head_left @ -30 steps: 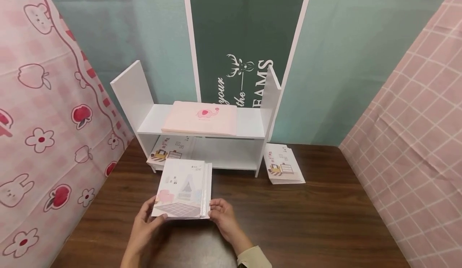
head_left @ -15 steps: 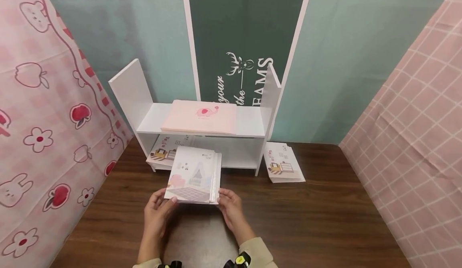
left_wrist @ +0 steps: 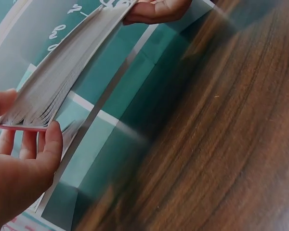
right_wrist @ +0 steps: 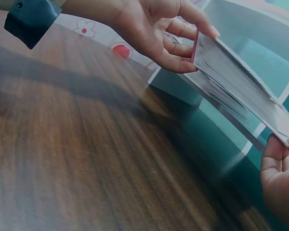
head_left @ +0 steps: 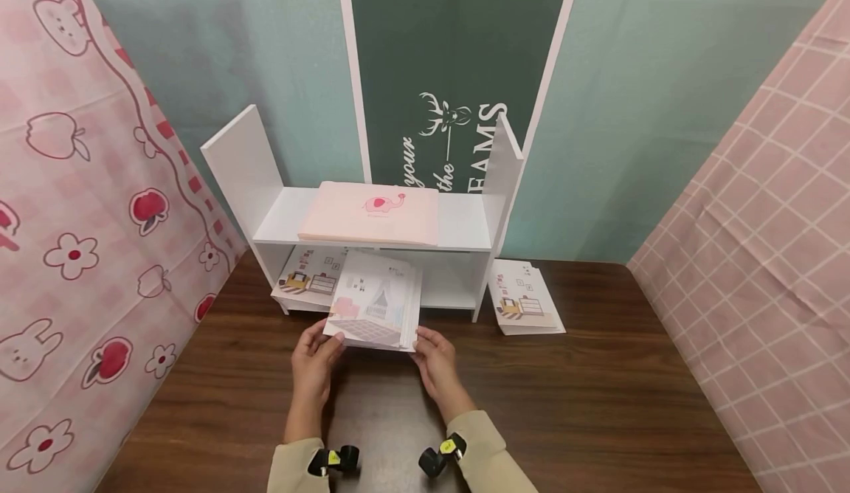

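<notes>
Both hands hold a white notebook (head_left: 372, 301) with a pastel house drawing on its cover. My left hand (head_left: 315, 360) grips its left near corner, thumb on top and fingers beneath, with the red spine edge showing in the left wrist view. At the right near corner my right hand (head_left: 434, 364) pinches the cover and pages. The notebook's far end reaches into the lower compartment of a white shelf (head_left: 458, 283). Beside it, a second notebook (head_left: 308, 275) with a yellow truck-like drawing lies at the compartment's left; the held one partly covers it.
A pink elephant-print notebook (head_left: 339, 212) lies on the upper shelf board. Right of the shelf, a small stack of white notebooks (head_left: 527, 301) rests on the brown wooden table (head_left: 598, 404). Tall side panels (head_left: 242, 172) rise at both shelf ends. Patterned cloths hang around.
Both hands have carried the notebook forward and to the right, from in front of the shelf until its far end entered the lower compartment. The other notebooks have stayed put.
</notes>
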Tool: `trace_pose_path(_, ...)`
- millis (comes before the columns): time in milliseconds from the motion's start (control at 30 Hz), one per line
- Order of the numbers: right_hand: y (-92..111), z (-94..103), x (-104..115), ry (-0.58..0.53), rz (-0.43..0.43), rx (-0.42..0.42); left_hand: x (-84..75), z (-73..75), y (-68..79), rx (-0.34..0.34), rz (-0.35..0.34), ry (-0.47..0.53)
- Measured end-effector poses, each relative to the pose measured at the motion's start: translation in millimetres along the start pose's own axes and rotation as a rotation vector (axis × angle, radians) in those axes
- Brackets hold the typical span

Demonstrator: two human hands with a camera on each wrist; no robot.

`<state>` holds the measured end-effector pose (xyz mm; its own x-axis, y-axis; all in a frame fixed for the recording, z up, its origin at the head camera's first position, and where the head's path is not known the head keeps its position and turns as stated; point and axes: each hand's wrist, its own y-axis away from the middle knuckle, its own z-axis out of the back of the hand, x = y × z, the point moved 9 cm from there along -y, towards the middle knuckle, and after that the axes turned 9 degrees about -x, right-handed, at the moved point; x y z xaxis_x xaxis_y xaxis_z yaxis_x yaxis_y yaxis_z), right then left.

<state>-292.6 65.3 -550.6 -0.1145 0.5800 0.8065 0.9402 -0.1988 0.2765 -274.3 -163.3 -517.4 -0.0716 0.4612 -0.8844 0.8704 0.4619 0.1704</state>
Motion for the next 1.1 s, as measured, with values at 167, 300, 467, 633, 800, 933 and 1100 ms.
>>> trace_pose_path(167, -12, -0.9, 5, 0.006, 0.012, -0.012, 7.4, -5.9, -10.1, -0.036, 0.030, 0.017)
trace_pose_path(300, -19, -2.0, 6, 0.010, 0.022, -0.018, 10.3, -9.6, -16.5, -0.067, 0.030, 0.040)
trace_pose_path(467, -27, -4.3, 6, 0.009, 0.013, -0.033, 12.8, -15.8, -24.6, -0.097, 0.033, 0.074)
trace_pose_path(633, -36, -9.5, 7, 0.019, 0.024, -0.042, 14.9, -18.0, -32.8, -0.128, 0.030, 0.080)
trace_pose_path(800, -48, -8.9, 9, 0.033, 0.026, -0.072, 19.7, -22.1, -38.4, -0.151, 0.018, 0.065)
trace_pose_path(933, -52, -7.4, 10, 0.014, -0.004, -0.076, 25.2, -24.9, -41.4, -0.169, 0.021, 0.069)
trace_pose_path(1100, -49, -13.8, 10, 0.046, -0.084, -0.023, 25.4, -25.1, -43.8, -0.200, 0.001, 0.077)
